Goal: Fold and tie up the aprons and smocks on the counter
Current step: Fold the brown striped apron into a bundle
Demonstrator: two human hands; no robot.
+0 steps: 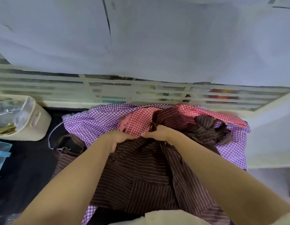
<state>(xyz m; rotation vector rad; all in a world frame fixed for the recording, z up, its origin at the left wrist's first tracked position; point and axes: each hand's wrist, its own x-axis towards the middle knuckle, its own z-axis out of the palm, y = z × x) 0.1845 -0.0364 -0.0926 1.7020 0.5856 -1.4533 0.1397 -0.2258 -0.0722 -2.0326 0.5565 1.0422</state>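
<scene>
A brown striped apron (141, 179) lies spread over the dark counter (27, 168) in front of me. My left hand (119, 138) grips its top edge, fingers curled into the cloth. Right beside it, my right hand (158, 132) pinches the same edge near a dark tie. Behind them a purple checked garment (92, 122) and a red checked one (141, 122) lie in a heap, with more brown striped cloth (206, 129) bunched on top at the right.
A cream plastic bin (33, 120) holding clear bags and gold things stands at the left. Blue items (1, 153) sit at the far left edge. A louvred window (108, 88) runs behind the counter, and a white wall block (271, 135) closes in the right.
</scene>
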